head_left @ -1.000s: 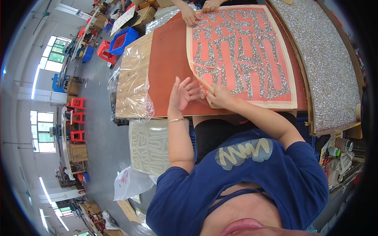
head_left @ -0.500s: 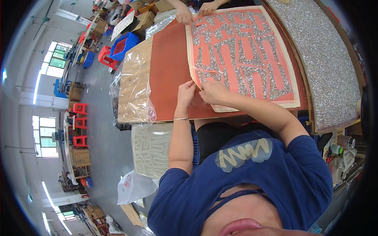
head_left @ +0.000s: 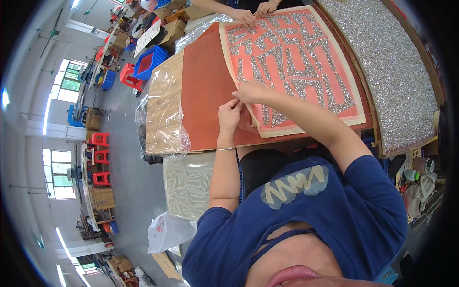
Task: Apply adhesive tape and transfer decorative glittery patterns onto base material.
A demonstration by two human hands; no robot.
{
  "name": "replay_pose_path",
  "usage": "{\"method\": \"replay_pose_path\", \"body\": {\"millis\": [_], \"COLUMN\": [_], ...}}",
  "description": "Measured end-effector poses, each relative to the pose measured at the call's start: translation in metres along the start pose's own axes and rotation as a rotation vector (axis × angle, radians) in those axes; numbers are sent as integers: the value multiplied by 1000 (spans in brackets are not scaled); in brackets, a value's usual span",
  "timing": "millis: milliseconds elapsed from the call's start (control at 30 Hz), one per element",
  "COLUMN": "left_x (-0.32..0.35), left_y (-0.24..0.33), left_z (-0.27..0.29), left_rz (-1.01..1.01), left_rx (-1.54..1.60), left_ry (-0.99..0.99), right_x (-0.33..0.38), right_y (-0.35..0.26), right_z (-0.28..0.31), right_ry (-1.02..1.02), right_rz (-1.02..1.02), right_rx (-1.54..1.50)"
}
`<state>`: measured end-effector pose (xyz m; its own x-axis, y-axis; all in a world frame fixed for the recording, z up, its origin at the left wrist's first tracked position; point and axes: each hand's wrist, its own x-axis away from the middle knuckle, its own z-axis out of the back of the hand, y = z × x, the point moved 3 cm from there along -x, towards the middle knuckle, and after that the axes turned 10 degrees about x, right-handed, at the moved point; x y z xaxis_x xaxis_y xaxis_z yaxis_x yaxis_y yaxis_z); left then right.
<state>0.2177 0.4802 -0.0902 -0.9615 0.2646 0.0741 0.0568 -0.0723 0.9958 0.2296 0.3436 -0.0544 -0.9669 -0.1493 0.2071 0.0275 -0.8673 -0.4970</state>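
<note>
A coral-pink sheet (head_left: 306,125) with a cream border and glittering stone-covered shapes lies on a red-brown board (head_left: 205,71). At its near left edge, my right hand (head_left: 251,93) is closed in a pinch on the border. Just below and left of it, my left hand (head_left: 229,115) is also pinched closed, fingertips almost touching the right ones; what lies between its fingers is too small to make out. The edge by my hands looks slightly raised. Across the sheet, another person's two hands (head_left: 245,18) (head_left: 266,7) rest at its far left corner.
To the right stands a wood-rimmed tray (head_left: 381,143) filled with glittering stones. A plastic-wrapped wooden board (head_left: 165,100) lies left of the red-brown one. Below the table edge are a pale patterned sheet (head_left: 187,184) and a white plastic bag (head_left: 167,233). Blue crates (head_left: 150,62) and red stools (head_left: 130,76) stand farther left.
My right hand has moved up and left along the sheet's edge, above my left hand. The left hand has shifted slightly. The other person's hands have moved right along the far edge.
</note>
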Motion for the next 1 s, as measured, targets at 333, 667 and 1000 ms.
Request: {"method": "replay_pose_path", "body": {"millis": [333,667,1000], "left_x": [-2,-1,2], "left_y": [-41,-39,-18], "left_z": [15,16,-2], "left_rz": [61,91,-42], "left_rx": [200,259,243], "left_ry": [110,93,85], "right_x": [3,-27,-15], "right_y": [32,68,41], "right_z": [11,-31,-28], "right_ry": [-109,-95,-93], "right_rz": [-164,-36,185], "right_rx": [-496,-397,-158]}}
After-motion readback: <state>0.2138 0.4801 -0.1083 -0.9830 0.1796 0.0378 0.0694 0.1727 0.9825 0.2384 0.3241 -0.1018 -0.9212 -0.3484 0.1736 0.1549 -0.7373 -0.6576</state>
